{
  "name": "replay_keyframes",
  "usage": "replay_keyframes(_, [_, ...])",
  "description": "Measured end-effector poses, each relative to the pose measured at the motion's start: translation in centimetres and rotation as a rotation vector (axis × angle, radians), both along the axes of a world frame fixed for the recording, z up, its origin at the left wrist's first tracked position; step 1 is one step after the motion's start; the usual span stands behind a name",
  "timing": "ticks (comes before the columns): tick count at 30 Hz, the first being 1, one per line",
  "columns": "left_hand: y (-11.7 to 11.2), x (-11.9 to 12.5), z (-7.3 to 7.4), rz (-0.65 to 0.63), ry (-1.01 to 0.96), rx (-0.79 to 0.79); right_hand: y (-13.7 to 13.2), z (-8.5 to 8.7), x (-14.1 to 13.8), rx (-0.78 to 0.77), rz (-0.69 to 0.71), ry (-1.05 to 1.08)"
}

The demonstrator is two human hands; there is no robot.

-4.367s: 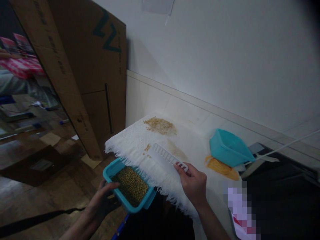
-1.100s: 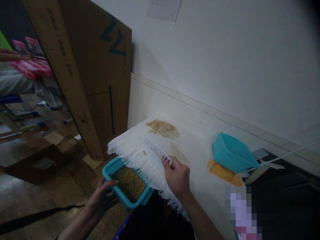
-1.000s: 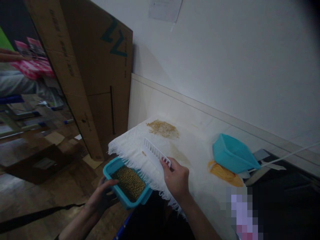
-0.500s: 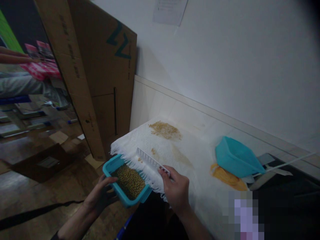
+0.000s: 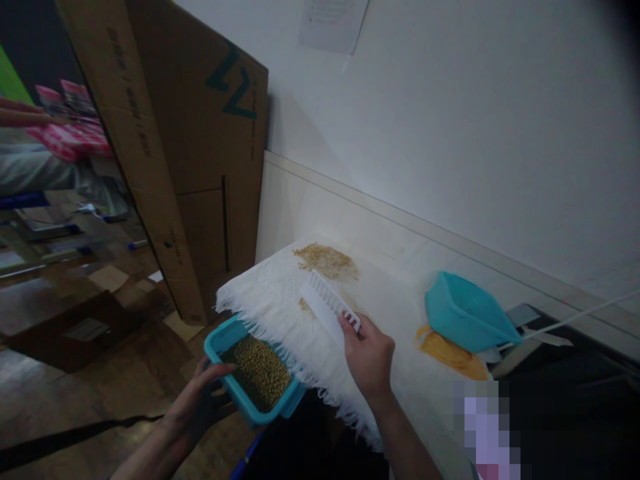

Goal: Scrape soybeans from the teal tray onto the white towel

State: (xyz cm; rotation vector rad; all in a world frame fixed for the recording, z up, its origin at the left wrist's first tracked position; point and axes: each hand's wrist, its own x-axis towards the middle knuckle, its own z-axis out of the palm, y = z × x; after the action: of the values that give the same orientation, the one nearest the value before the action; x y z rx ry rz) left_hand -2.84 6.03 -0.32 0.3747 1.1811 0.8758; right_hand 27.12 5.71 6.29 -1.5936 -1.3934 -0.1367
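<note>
My left hand (image 5: 199, 400) grips the near side of a teal tray (image 5: 227, 338) filled with greenish-brown beans (image 5: 260, 372), held just below the fringed edge of a white cloth (image 5: 280, 303). My right hand (image 5: 367, 357) is closed on a white slotted plastic scraper (image 5: 326, 305), which rests on the cloth beside a few loose beans. A larger pile of beans (image 5: 326, 260) lies farther back on the cloth.
A second teal tray (image 5: 467, 313) lies tipped over a yellow heap (image 5: 447, 350) on the right. Large cardboard boxes (image 5: 190, 133) lean against the wall at left. Another person's arm (image 5: 20, 113) shows at far left. A white cable (image 5: 575, 313) crosses at right.
My right hand swept the scraper toward the cloth's fringed edge over the tray, then drew it back up the cloth. The left hand keeps holding the tray in place.
</note>
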Motion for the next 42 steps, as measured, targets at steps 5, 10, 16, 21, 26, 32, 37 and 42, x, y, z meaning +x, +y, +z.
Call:
replay_keyframes(5, [-0.1,0.2,0.1,0.0,-0.013,0.009,0.0,-0.6,-0.1,-0.048,0.021,0.028])
replay_keyframes(10, [0.0,0.2,0.0,0.002,0.003,0.004,-0.1,-0.1,-0.2,-0.074,0.052,0.065])
replay_keyframes(16, [0.1,0.1,-0.4,0.003,-0.018,-0.002,0.1,0.2,-0.8,-0.081,0.097,0.103])
replay_keyframes(21, [0.1,0.0,-0.5,-0.02,-0.022,0.007,0.0,0.1,-1.0,-0.073,0.098,0.111])
replay_keyframes(26, [0.0,0.1,-0.3,-0.012,-0.028,0.013,-0.1,0.1,-1.2,-0.069,0.099,0.093])
replay_keyframes(32, [-0.1,0.1,-0.2,-0.01,-0.032,0.009,-0.1,0.1,-2.1,-0.046,0.112,0.09])
replay_keyframes(37, [-0.1,0.1,-0.4,-0.012,-0.031,0.01,-0.1,0.6,-2.5,-0.035,0.118,0.061])
replay_keyframes(42, [0.2,0.2,-0.6,0.006,-0.022,0.004,-0.9,0.3,-2.4,-0.016,0.087,0.039])
